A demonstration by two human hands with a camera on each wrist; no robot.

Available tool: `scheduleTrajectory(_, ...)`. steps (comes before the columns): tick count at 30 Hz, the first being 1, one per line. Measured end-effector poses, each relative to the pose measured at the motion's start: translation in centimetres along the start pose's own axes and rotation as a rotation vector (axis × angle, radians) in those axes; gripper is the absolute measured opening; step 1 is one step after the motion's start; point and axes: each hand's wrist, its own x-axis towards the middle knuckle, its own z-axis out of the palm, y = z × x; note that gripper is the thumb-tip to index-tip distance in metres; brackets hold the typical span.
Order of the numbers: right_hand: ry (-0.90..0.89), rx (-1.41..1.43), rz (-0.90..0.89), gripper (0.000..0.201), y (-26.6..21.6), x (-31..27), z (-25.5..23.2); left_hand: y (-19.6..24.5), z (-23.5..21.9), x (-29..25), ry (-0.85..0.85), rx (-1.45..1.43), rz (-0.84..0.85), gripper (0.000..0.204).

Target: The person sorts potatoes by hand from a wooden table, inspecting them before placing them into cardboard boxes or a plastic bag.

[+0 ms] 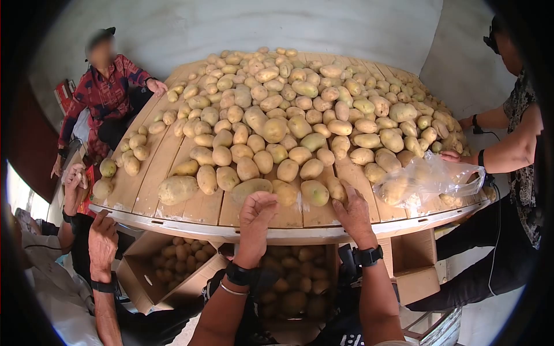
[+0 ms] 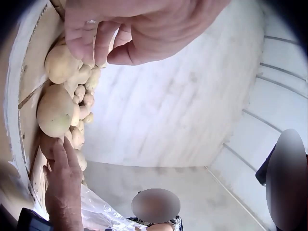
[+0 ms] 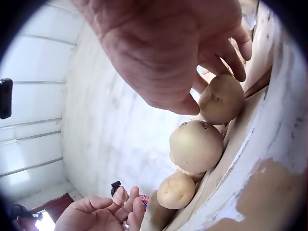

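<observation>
My left hand (image 1: 257,222) is raised at the table's near edge, its fingers loosely bent and nothing between them. Just behind it lies a long potato (image 1: 249,188) on the boards. My right hand (image 1: 353,216) reaches over the near edge and holds a small potato (image 3: 222,98), thumb on one side and fingers on the other. Between the hands, a large round potato (image 1: 315,193) with a greenish tint sits close to the edge. A broad heap of potatoes (image 1: 271,104) covers most of the wooden table (image 1: 147,184) beyond.
A clear plastic bag (image 1: 430,179) with potatoes lies at right, by another person's hand (image 1: 451,155). Boxes of potatoes stand below the table, one cardboard box (image 1: 135,259) at left. Other people sit left; another person's hand (image 1: 103,245) is near the left edge.
</observation>
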Motion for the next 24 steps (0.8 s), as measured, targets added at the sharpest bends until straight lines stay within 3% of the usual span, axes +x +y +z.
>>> scheduleTrajectory(3, -0.05, 0.1, 0.087, 0.044, 0.0, 0.2, 0.7, -1.2, -0.4, 0.2, -0.09, 0.092, 0.053, 0.02)
scheduleTrajectory(5, 0.009, 0.218, 0.039, 0.045, -0.5, 0.3, 1.2, -1.1, -0.2, 0.1, -0.092, 0.071, 0.072, 0.018)
scheduleTrajectory(7, 0.105, 0.06, -0.011, 0.047, -1.1, 0.4, 1.3, -0.6, 0.2, -0.3, -0.148, 0.097, 0.012, 0.018)
scheduleTrajectory(10, 0.028, -0.037, -0.005, 0.055, -1.7, -0.3, 1.6, -0.1, 0.6, -0.5, -0.243, 0.078, -0.085, 0.018)
scheduleTrajectory(12, -0.023, -0.179, 0.007, 0.064, -3.4, 0.1, 2.8, -1.4, 0.4, -0.3, -0.302, 0.128, 0.004, 0.019)
scheduleTrajectory(15, 0.024, -0.248, -0.004, 0.063, -3.8, 0.3, 3.8, -2.5, 0.4, -0.4, -0.245, 0.154, 0.018, 0.017)
scheduleTrajectory(19, 0.043, -0.274, 0.082, 0.061, -4.4, 0.7, 4.1, -2.9, 0.3, -0.4, -0.338, 0.2, -0.005, 0.015)
scheduleTrajectory(24, 0.01, -0.194, -0.022, 0.053, -3.6, 1.1, 3.4, -3.1, 0.5, -0.2, -0.338, 0.142, -0.001, 0.018)
